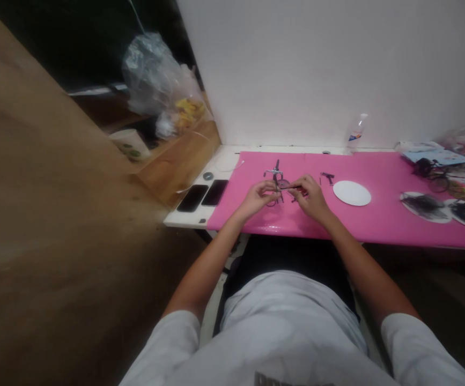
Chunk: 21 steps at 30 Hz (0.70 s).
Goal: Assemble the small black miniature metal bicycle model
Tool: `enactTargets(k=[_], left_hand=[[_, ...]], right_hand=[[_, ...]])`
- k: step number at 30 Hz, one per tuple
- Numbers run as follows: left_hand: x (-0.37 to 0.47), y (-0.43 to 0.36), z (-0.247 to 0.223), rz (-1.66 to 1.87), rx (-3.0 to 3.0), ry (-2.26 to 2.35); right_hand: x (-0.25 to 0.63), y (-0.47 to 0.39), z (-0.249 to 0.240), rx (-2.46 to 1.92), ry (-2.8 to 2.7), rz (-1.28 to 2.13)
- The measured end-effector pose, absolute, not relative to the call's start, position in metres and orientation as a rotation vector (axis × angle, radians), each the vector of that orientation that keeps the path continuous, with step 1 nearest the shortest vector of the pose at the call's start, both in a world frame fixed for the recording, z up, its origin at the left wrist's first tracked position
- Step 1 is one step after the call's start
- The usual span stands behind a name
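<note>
On the pink mat [308, 222] lie small dark parts that look like a miniature bicycle, with a silver handlebar piece [273, 172] and a small spoked wheel [283, 184] just beyond my fingers. My right hand [311, 199] is closed in a pinch on a thin, dark rod-like piece [286, 188] that points left. Its exact kind is too small to tell. My left hand [258, 198] has its fingertips pressed together near the tip of that piece. Whatever it grips is too small to make out. More dark bits lie partly hidden below the hands.
A white plate [352, 193] and a small black part [327, 177] lie right of my hands. Farther right are plates with dark pieces [425, 206] and another small bicycle [437, 176]. Two phones [215, 192] lie left; a bottle [356, 133] stands by the wall.
</note>
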<state>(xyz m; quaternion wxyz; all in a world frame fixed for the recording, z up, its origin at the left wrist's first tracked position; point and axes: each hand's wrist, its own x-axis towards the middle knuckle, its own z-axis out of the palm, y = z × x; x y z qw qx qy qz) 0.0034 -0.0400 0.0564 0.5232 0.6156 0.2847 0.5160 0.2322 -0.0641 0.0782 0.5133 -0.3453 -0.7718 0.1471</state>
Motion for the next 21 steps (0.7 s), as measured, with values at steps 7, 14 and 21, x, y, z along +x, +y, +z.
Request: enactTargets(k=[7,14,21], left_hand=[[0.0047,-0.0406,0.0549,1.246,1.503,0.688],[0.0036,-0.0392,0.0519,1.222,1.562,0.693],[0.0024,-0.0339,0.0483,1.292,1.578,0.718]], right_hand=[[0.2346,-0.0600,0.0777,-0.872,-1.906,0.371],[0.2325,-0.0640,0.0773,-0.945,-1.931,0.534],[0.2370,-0.0658,0.0756,-0.988,-1.911,0.728]])
